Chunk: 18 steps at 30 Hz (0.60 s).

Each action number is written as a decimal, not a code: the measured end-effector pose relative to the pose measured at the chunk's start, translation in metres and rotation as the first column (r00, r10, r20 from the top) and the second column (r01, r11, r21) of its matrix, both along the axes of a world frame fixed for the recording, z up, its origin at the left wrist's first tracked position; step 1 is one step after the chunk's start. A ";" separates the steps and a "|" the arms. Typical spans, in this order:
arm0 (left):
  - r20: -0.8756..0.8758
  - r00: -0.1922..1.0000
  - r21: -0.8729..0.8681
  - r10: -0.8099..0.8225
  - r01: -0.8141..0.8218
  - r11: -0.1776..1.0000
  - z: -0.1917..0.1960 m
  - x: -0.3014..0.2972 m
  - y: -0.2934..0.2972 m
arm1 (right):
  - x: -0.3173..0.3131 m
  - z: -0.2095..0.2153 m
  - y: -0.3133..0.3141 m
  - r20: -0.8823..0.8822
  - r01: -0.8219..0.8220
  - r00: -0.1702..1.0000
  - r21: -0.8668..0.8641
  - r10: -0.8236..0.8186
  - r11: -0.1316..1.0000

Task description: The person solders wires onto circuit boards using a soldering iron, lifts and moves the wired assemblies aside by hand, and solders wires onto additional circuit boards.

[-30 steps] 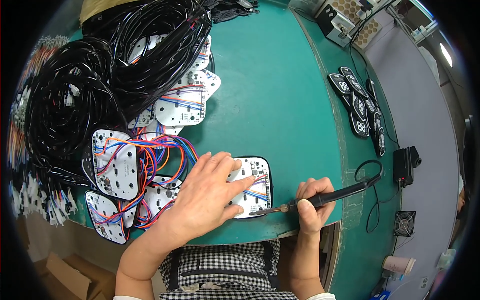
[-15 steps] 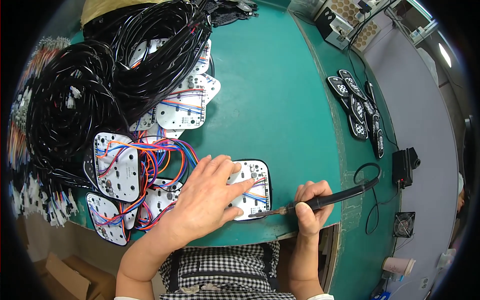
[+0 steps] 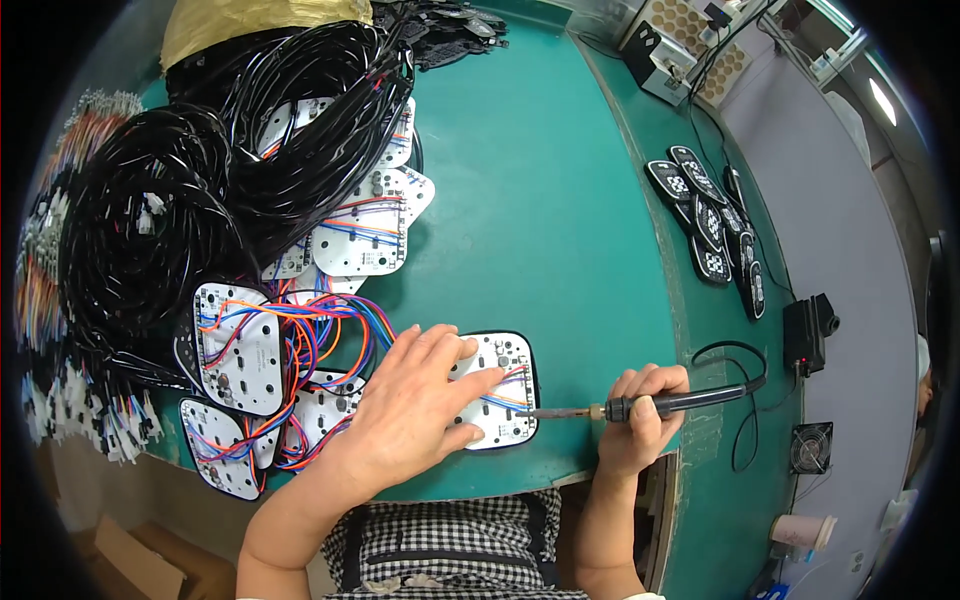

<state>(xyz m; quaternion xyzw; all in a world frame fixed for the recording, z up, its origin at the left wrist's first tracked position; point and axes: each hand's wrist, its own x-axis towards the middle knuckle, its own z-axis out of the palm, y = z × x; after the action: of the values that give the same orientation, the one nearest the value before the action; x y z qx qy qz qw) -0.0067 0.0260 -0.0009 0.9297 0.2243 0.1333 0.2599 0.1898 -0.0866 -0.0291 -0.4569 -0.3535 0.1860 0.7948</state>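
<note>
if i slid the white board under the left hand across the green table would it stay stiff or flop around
The white circuit board looks like a flat rigid plate, so it would probably slide in one piece without bending. It seems thin and light, which may be why the left hand presses it flat. Its coloured wires are floppy and would likely trail or snag on the soldering iron in the right hand.

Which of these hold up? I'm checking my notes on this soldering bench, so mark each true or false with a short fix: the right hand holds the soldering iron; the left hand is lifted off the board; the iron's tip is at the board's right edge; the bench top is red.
1. The right hand holds the soldering iron: true.
2. The left hand is lifted: false, it lies flat on the white circuit board.
3. Tip at the board's right edge: true.
4. The bench top is red: false, it is green.
</note>
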 end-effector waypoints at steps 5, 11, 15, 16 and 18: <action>-0.005 1.000 -0.061 0.025 -0.025 0.998 0.004 0.002 0.001 | 0.001 -0.001 0.000 0.030 0.048 0.998 -0.013 -0.047 0.999; -0.027 1.000 -0.037 0.008 -0.009 0.999 0.006 0.001 -0.001 | 0.000 0.000 -0.001 0.033 0.065 0.997 -0.044 -0.063 0.997; -0.032 0.999 -0.036 0.021 -0.022 0.999 0.005 0.002 -0.002 | 0.000 0.000 -0.002 0.037 0.086 0.996 -0.058 -0.084 0.995; -0.032 0.999 -0.036 0.020 -0.021 0.999 0.004 0.002 -0.002 | 0.000 0.000 -0.002 0.039 0.089 0.996 -0.065 -0.086 0.994; -0.030 0.999 -0.028 0.027 -0.028 0.999 0.003 0.002 -0.002 | 0.000 -0.001 -0.001 0.050 0.092 0.995 -0.074 -0.088 0.993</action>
<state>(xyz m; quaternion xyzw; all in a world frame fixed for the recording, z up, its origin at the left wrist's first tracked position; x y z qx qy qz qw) -0.0048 0.0241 0.0024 0.9247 0.2427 0.1196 0.2678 0.1896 -0.0878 -0.0298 -0.5065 -0.3434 0.1527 0.7760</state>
